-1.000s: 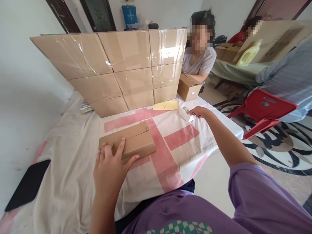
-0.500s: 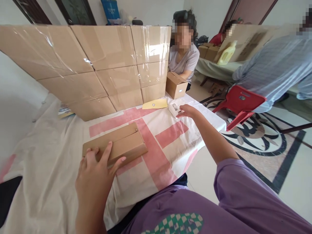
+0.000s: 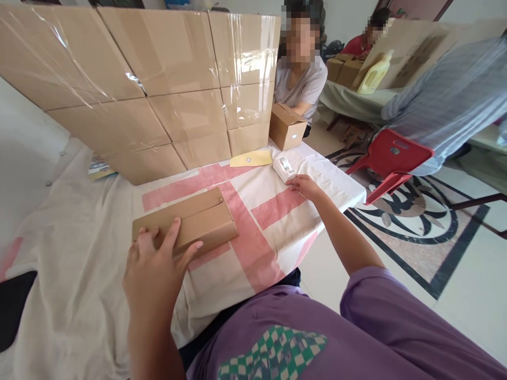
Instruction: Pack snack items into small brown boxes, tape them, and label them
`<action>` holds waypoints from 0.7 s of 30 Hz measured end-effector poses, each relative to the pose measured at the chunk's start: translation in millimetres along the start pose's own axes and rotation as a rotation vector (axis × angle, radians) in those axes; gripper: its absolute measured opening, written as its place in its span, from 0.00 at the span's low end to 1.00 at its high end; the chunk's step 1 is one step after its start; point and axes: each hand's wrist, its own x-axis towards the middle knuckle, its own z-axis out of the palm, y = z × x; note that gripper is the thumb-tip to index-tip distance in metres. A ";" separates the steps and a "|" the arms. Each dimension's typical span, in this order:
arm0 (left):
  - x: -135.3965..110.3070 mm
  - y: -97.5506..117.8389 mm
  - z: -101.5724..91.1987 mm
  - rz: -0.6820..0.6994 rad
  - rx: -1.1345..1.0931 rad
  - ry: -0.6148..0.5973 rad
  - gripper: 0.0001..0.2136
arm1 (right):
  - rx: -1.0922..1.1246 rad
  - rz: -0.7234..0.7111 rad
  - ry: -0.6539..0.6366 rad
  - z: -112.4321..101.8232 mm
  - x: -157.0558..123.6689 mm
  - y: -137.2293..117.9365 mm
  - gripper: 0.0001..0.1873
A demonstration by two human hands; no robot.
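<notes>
My left hand [image 3: 156,261] lies on a flat brown cardboard box [image 3: 198,216], fingers spread over its top and thumb stretched out along the near side. The box lies on the cloth with a seam running along its top. Further off to the right, a white tape dispenser [image 3: 283,170] with a roll in it stands on the cloth. At its near end is my right hand [image 3: 303,186], fingers closed together in a pinch. What is between the fingertips is too small to make out.
A wall of taped cardboard boxes [image 3: 182,116] stands along the table's far side. Before it lies a yellow card [image 3: 251,159]. Across the table a person [image 3: 303,82] sits behind an open-flapped box [image 3: 285,129]. A red chair [image 3: 396,158] stands to the right.
My right hand has slid from the dispenser's side to its near end, and the dispenser shows more fully. My left hand stays on the box. The view has tilted down slightly.
</notes>
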 end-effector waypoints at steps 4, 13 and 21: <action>1.1 1.2 3.2 -0.012 0.026 0.037 0.32 | -0.004 -0.009 0.075 10.1 -15.7 -11.3 0.14; -0.7 -1.3 7.5 0.053 0.125 0.105 0.30 | 0.008 -0.408 -0.488 138.4 -141.6 -62.3 0.09; 0.2 -1.1 7.5 0.062 0.109 0.121 0.30 | -0.310 -0.621 -0.699 211.3 -151.5 -82.6 0.06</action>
